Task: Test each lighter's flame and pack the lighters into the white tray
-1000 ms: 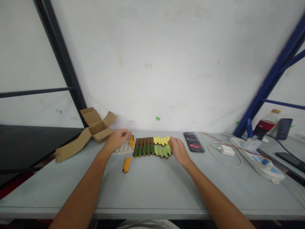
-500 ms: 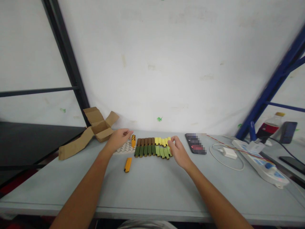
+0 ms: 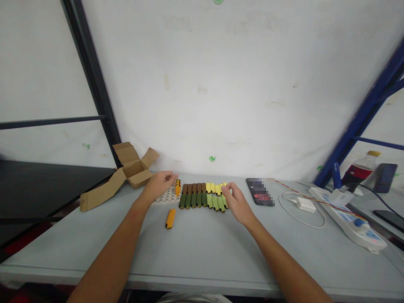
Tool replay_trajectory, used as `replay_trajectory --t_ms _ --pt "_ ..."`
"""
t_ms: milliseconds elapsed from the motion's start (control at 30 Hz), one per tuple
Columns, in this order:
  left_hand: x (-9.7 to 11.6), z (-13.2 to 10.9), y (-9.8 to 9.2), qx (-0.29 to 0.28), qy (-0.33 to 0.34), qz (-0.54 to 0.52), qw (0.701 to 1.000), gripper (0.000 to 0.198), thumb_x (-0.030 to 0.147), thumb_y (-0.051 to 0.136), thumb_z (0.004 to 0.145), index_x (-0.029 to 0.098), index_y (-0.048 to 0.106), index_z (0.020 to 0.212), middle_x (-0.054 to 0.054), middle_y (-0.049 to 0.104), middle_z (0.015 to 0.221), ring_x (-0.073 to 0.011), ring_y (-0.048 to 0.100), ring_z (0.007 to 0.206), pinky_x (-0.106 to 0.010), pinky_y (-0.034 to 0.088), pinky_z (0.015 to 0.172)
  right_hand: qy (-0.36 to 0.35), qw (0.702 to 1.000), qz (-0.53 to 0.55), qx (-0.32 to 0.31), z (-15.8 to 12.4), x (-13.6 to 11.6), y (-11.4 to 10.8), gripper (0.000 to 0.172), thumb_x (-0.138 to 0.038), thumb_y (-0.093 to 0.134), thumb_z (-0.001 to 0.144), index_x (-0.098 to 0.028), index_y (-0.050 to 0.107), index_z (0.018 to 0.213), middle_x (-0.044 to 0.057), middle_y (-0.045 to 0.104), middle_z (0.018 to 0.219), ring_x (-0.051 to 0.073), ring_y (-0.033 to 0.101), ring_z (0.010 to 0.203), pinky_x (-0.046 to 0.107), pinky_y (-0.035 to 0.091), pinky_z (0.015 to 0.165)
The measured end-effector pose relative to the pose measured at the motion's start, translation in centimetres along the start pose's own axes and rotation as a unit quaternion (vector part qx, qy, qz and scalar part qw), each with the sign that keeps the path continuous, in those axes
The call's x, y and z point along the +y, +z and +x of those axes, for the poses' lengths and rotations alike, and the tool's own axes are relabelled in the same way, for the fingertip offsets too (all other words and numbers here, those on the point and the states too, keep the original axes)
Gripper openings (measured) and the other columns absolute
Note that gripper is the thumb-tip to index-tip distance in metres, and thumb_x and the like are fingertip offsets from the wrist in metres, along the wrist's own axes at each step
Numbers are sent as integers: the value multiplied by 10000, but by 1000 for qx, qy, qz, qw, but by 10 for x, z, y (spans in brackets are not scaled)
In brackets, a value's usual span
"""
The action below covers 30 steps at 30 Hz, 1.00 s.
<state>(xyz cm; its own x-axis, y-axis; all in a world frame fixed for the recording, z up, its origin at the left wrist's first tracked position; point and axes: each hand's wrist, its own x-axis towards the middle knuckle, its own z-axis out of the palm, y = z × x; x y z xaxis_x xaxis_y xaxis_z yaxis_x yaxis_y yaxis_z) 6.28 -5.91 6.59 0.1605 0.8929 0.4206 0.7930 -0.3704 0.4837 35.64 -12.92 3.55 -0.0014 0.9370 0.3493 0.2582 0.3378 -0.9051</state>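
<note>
My left hand (image 3: 160, 185) is over a pale tray with many small cells (image 3: 166, 198), fingers pinched together; what they hold, if anything, is hidden. Right beside its fingertips, a short stack of orange lighters (image 3: 178, 187) stands at the tray's right end. My right hand (image 3: 237, 203) has thumb and forefinger closed at the rightmost yellow lighter (image 3: 224, 184), partly covering it. Between the hands lie two rows: brown lighters (image 3: 194, 188) and yellow ones behind, dark green lighters (image 3: 193, 200) and light green lighters (image 3: 216, 203) in front. One orange lighter (image 3: 170, 219) lies alone nearer me.
An opened cardboard box (image 3: 135, 170) is at the back left. To the right are a phone (image 3: 259, 192), a white charger (image 3: 305, 205) with cables, and a power strip (image 3: 347, 221). A cola bottle (image 3: 360, 170) stands farther right. The wall (image 3: 202, 105) is behind the table.
The whole view has shifted slightly. Both hands keep nearly the same places beside the lighters, and the lighters show no clear movement.
</note>
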Motion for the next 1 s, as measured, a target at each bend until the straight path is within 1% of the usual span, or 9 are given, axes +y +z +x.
replay_trajectory --t_ms 133,233,300,433,533,633,800,900,1000 --pt "-3 1 2 -3 5 8 1000 450 551 439 860 200 524 591 9 530 540 -161 465 562 -265 278 539 38 998 38 -25 -1 -2 0 189 -413 378 936 -246 388 848 -68 341 636 125 369 533 234 313 485" --pt "-6 1 3 -4 5 7 1000 451 557 439 862 200 531 603 7 541 549 -163 466 564 -265 276 536 51 996 61 -34 -1 -1 0 111 -333 350 927 -249 370 857 -63 312 656 126 364 536 232 295 471" --pt "-5 1 2 -2 2 5 1000 450 559 440 858 202 531 600 10 528 536 -163 458 557 -266 278 533 48 997 58 -27 -1 0 -1 140 -360 363 932 -250 374 847 -56 328 671 131 374 558 232 302 476" --pt "-2 0 0 6 4 1 1000 438 541 449 850 204 530 583 16 508 521 -159 451 547 -268 288 540 36 998 36 -21 -2 0 -1 333 -544 342 953 -246 381 809 -43 397 692 138 407 593 244 342 517" --pt "-1 0 -1 8 5 0 1000 444 539 450 850 202 536 573 18 499 512 -156 444 536 -270 284 539 23 999 -20 -14 -2 -1 -1 342 -575 443 916 -246 393 840 -65 388 628 137 394 568 246 312 528" --pt "-1 0 -1 6 3 2 1000 441 538 456 849 199 560 586 16 509 516 -156 444 532 -273 282 540 25 999 -30 -15 -3 -2 0 270 -504 475 907 -247 396 873 -80 373 584 136 373 537 246 281 513" --pt "-3 1 1 0 5 -1 1000 442 544 453 855 197 563 605 5 550 547 -160 465 548 -273 287 544 43 997 54 -33 -3 -1 -1 111 -328 347 911 -248 392 848 -55 376 604 143 383 510 260 284 476" --pt "-4 1 0 -2 9 1 1000 446 549 450 857 197 553 603 4 550 548 -161 467 550 -272 290 542 50 996 64 -22 -2 1 -2 66 -289 358 886 -250 395 849 -44 380 611 151 382 513 269 284 472" --pt "-4 1 -1 6 10 4 1000 450 552 449 852 199 539 588 9 519 527 -160 457 545 -271 285 538 50 997 58 -13 -1 2 -3 63 -294 362 882 -252 400 854 -39 386 607 158 381 522 272 284 480"
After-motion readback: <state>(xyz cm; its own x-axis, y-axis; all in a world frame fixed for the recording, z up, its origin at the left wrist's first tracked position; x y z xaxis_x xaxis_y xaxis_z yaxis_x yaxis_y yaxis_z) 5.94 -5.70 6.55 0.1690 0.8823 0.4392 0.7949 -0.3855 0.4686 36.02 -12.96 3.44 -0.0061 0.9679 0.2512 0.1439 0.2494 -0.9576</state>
